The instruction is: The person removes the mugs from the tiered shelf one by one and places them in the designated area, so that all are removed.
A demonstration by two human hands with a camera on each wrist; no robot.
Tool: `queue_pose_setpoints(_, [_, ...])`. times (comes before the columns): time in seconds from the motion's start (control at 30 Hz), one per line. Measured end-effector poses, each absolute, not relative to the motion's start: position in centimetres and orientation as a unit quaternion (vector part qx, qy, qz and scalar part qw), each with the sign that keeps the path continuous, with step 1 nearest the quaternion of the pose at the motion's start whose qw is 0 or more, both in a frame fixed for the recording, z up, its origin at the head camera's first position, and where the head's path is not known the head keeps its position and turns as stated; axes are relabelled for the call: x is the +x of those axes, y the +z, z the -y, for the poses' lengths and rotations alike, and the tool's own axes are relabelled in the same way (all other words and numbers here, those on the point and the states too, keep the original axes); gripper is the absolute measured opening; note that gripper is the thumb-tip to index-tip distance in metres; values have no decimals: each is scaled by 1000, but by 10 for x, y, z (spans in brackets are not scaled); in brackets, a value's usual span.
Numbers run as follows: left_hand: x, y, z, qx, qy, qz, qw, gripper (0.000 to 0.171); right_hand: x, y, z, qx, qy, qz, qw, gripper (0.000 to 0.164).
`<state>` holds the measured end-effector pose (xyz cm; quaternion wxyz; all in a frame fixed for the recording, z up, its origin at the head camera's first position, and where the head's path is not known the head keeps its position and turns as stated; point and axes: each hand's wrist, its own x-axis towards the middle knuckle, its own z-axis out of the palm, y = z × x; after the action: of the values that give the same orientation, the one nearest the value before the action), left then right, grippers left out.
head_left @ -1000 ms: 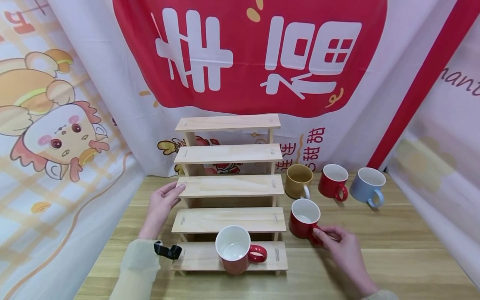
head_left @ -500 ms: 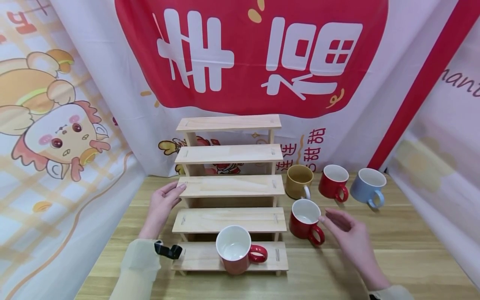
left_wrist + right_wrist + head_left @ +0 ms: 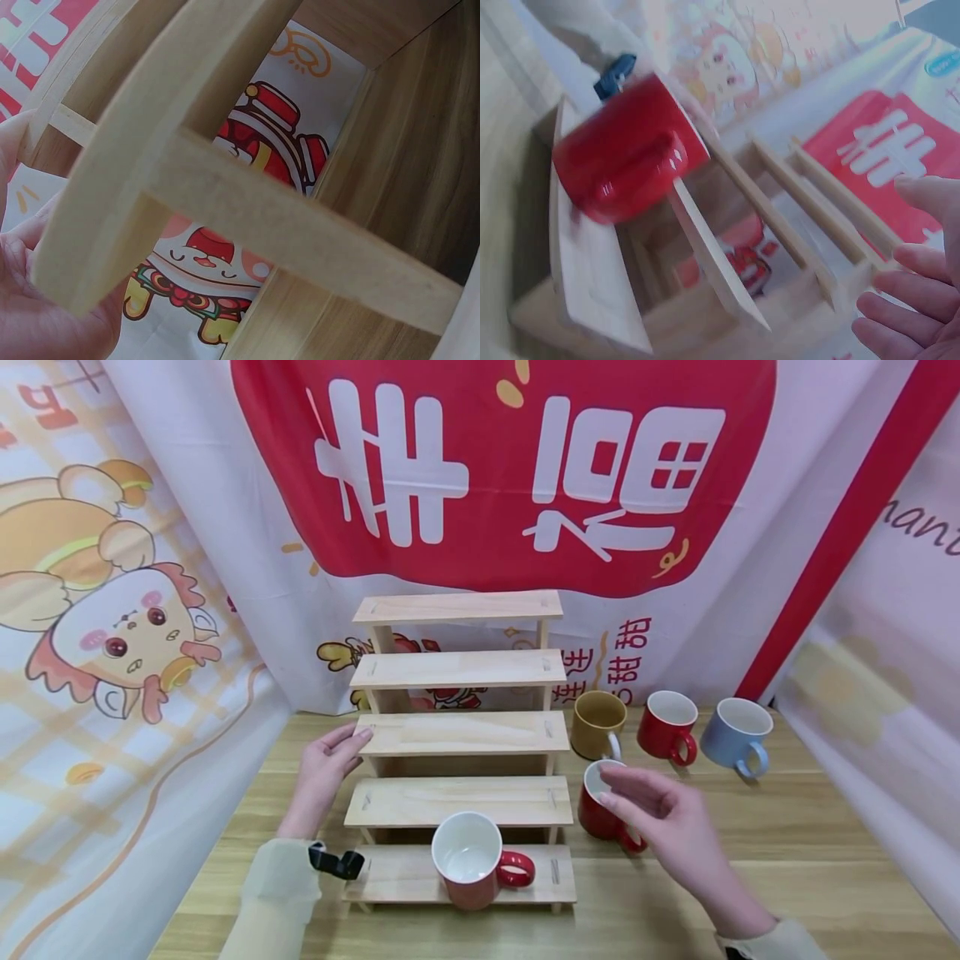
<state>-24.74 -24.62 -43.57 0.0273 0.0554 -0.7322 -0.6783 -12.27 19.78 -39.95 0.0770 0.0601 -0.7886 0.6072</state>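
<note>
A tiered wooden shelf (image 3: pixel 461 732) stands on the table. My left hand (image 3: pixel 326 767) holds the left end of its middle board, with the thumb on top. In the left wrist view, the fingers (image 3: pixel 56 322) curl by the end of a board. A red mug (image 3: pixel 469 875) with a white inside sits on the lowest board, handle to the right. Just right of the shelf is another red mug (image 3: pixel 594 814), on the table. My right hand (image 3: pixel 671 827) hovers over that one, fingers extended and empty, hiding part of its rim and handle.
Behind the second red mug stand a brown mug (image 3: pixel 597 727) with a pale handle, a red mug (image 3: pixel 666 727) and a light blue mug (image 3: pixel 735 733). A printed cloth (image 3: pixel 480 468) hangs close behind the shelf. More cloth closes in both sides.
My right hand has let go of the handle of the red mug beside the shelf, drawn back, then moved left above it. My left hand stays on the shelf.
</note>
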Motion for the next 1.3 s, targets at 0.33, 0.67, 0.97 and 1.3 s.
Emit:
queue_pose_setpoints(0.33, [-247,-435,246,56,-679,732,28,70,-112,-410,-170,150,625,766,7,36])
queue_pose_setpoints(0.67, [-246,-434,244,57,-679,731,27,71,-106,-426,-151,143,625,764,-72,33])
queue_pose_setpoints(0.97, [-244,-434,244,58,-678,732,30,69,-104,-442,-135,167,632,751,-91,31])
queue_pose_setpoints(1.3, [-245,-434,244,58,-676,734,32,69,-103,-448,-126,142,648,738,-124,29])
